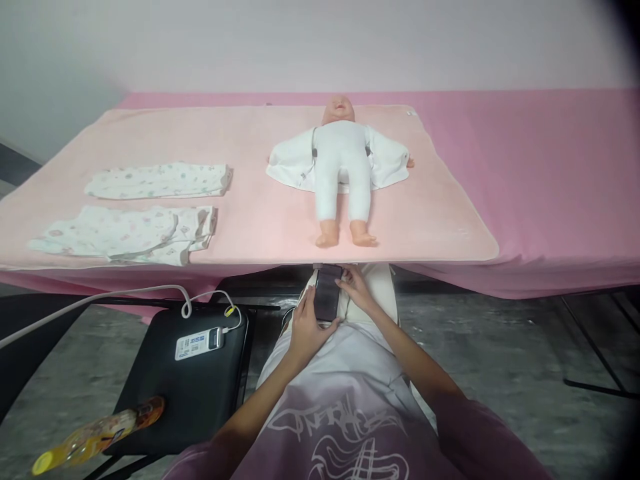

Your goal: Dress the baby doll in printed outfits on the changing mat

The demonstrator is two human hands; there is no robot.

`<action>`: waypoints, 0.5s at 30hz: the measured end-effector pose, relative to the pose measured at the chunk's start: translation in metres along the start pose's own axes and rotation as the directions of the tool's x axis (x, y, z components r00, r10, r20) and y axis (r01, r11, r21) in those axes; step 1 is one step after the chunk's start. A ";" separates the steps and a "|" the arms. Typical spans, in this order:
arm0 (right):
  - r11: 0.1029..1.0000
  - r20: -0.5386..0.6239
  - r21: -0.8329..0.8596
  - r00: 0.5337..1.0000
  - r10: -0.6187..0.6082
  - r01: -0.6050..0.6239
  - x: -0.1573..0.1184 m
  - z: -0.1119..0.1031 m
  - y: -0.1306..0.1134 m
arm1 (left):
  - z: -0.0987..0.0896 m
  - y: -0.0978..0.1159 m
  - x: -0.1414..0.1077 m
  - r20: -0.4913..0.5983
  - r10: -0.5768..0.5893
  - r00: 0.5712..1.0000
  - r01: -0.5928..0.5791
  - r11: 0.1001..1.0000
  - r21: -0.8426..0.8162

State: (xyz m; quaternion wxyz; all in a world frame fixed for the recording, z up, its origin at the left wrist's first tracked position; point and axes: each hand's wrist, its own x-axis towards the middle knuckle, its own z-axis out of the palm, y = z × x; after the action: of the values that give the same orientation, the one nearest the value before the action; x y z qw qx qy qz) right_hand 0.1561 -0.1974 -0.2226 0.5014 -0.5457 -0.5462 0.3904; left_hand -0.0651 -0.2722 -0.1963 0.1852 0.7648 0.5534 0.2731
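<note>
A dark phone [327,298] rests over my lap, just below the table's front edge. My left hand [309,331] grips its left side and lower end, fingers along the edge and thumb near the bottom. At the upper right corner, my right hand [359,290] holds the same phone, its thumb over the dark face. Beyond the phone, a baby doll [343,157] lies face up on the pink mat [240,233], feet towards me. Its body and legs are white, and a white garment [293,160] is on its arms, spread open at the front.
Two folded patterned baby garments [157,181] [135,233] lie at the mat's left. Below left, a black stool [200,393] carries a white power bank [199,343] on a cable and a bottle with a yellow cap [95,437]. Pink cloth [540,180] covers the table.
</note>
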 end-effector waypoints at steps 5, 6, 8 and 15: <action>1.000 -0.006 -0.005 1.000 -0.020 0.020 0.001 0.002 0.005 | 0.000 0.001 0.001 -0.003 -0.005 1.000 0.005 1.000 0.005; 1.000 -0.009 -0.007 1.000 -0.018 0.018 0.001 0.002 0.006 | -0.001 0.001 0.001 -0.001 -0.005 1.000 0.005 1.000 0.004; 1.000 -0.008 -0.008 1.000 -0.012 0.012 0.002 0.003 0.007 | -0.001 0.002 0.001 0.004 -0.002 1.000 0.002 1.000 -0.001; 1.000 0.002 -0.004 1.000 -0.013 0.013 0.002 0.001 0.010 | -0.003 0.003 0.001 0.008 -0.020 1.000 0.020 1.000 -0.023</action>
State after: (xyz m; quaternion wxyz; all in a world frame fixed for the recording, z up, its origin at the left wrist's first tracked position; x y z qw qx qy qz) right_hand 0.1570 -0.1941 -0.2325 0.5023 -0.5427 -0.5510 0.3867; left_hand -0.0640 -0.2720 -0.1922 0.1989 0.7581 0.5572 0.2743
